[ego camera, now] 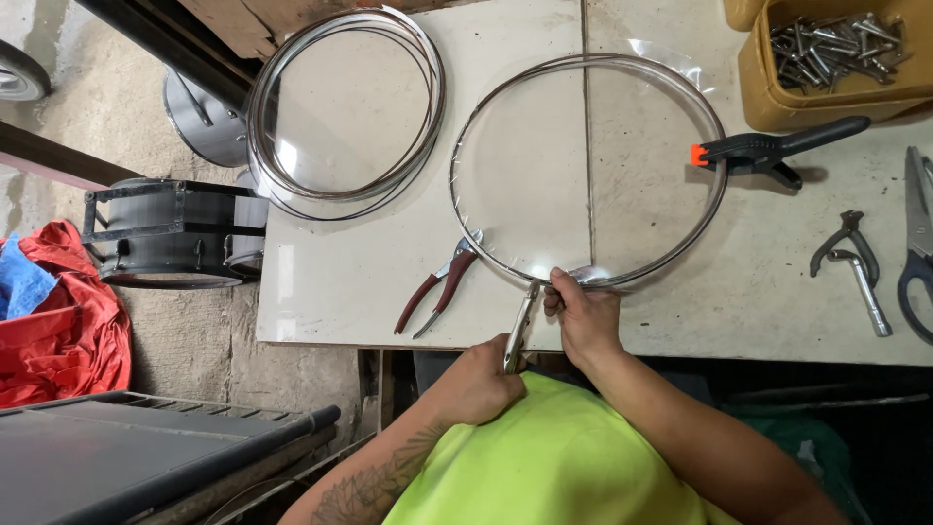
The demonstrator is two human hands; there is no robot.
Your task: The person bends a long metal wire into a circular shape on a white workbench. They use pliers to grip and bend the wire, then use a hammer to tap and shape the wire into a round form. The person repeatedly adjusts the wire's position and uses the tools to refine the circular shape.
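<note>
Left grip: left hand point(478, 379), low centre of the frame, closed around the handles of metal pliers point(519, 331); nose of the pliers aimed up-frame, meeting the hoop at its lowest point.
Right grip: right hand point(583, 316), just right of the pliers, fingers pinched shut on the hoop's bottom edge and the clear film there.
Hoop: large metal hoop point(724, 170) with clear film stretched across, flat on the pale table point(321, 292), centre of the frame; lies straight up-frame from both hands.
Axis: pliers run near vertical in the frame, crossing the rim roughly at right angles.
Nearer hand: right hand on the rim itself; left hand back off the table edge, reaching the rim only through the pliers.
Clamp: black spring clamp with orange tip point(773, 151), gripping the hoop's right side.
Outward left: red-handled pliers point(437, 292) just beside the rim; stack of spare hoops point(428, 126), upper left.
Outward right: yellow tub of rivets point(836, 49), upper right; scissors point(918, 233) and a small hand tool point(855, 267), right edge.
</note>
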